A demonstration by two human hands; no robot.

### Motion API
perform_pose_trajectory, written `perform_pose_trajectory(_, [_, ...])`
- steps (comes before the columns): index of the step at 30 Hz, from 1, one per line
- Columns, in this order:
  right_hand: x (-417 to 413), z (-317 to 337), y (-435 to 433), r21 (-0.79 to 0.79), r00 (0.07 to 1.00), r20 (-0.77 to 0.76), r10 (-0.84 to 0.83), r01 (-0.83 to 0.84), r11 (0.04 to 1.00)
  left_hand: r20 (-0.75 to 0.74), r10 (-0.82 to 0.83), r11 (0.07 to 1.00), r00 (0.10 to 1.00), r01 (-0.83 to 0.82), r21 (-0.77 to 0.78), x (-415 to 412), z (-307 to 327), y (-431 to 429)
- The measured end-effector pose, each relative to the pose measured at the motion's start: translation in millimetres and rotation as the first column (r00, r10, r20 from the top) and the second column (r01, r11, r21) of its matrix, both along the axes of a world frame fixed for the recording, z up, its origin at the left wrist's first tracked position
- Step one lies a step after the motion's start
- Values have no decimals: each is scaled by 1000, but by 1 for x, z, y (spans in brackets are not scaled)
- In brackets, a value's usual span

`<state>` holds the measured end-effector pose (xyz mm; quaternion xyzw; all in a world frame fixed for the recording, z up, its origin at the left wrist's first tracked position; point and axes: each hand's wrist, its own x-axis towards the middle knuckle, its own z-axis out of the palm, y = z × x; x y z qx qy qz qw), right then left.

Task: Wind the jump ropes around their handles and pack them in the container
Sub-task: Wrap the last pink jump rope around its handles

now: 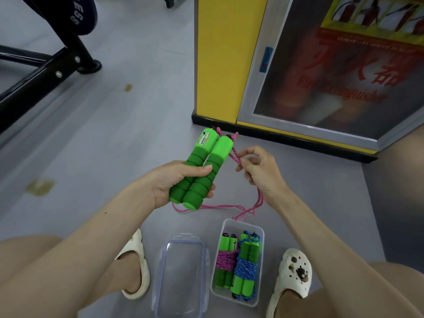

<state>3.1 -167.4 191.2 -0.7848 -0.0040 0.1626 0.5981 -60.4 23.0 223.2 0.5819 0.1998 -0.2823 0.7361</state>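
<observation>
Both hands raised in front of the body, forearms converging.
Left hand (176,182) grips the paired green handles (216,157), thumb laid across the front; right hand (261,168) pinches the pink rope (236,157) between thumb and curled fingers.

On floor (119,138): lid (181,276) left of container (236,227); two wound ropes (236,263) inside.

A bare-armed person wears a cream rubber slide sandal (137,251) on the left foot, a perforated cream clog (286,286) with dark charms (301,273) on the right.
</observation>
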Motion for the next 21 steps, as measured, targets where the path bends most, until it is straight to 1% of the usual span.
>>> perform_pose_trajectory(2, [-2, 0, -2, -140, 992, 113, 46, -30, 990, -15, -1, 1000, 1000, 1, -4, 1, -1, -2])
perform_pose_trajectory(5, [-7, -2, -2, -319, 962, 257, 90, -3, 948, -34, -7, 1000, 999, 7, -6, -1, -3, -6])
perform_pose_trajectory(7, [-7, -4, -1, -371, 941, 320, 108, 20, 929, -33, -3, 1000, 999, 3, -15, 0, -3, -8])
perform_pose_trajectory(8, [-7, -4, -1, -372, 939, 326, 108, 22, 928, -29, 1, 1000, 1000, -1, -19, 0, -3, -8])
perform_pose_trajectory(9, [-6, -3, -1, -346, 947, 305, 98, 14, 938, -22, 3, 1000, 1000, -4, -20, 1, -3, -8])
perform_pose_trajectory(10, [-5, -3, -2, -286, 966, 249, 69, 5, 958, -14, 3, 1000, 1000, -3, -18, 1, -3, -8])
perform_pose_trajectory(12, [-3, 0, -3, -94, 998, 55, -25, 30, 995, 5, -6, 1000, 1000, 6, -11, 1, -3, -10])
perform_pose_trajectory(14, [-1, 2, -5, 99, 988, -119, -101, 113, 989, 21, -12, 1000, 1000, 12, -12, 0, -4, -12])
perform_pose_trajectory(17, [0, 5, -5, 229, 961, -235, -148, 202, 952, 37, -3, 1000, 999, 4, -16, 1, -4, -15])
perform_pose_trajectory(19, [-2, 7, -4, 324, 938, -309, -158, 260, 910, 44, 13, 1000, 999, -12, -26, 2, -5, -15])
perform_pose_trajectory(21, [-4, 9, -4, 356, 929, -338, -150, 274, 894, 48, 20, 999, 999, -18, -30, 2, -5, -16])
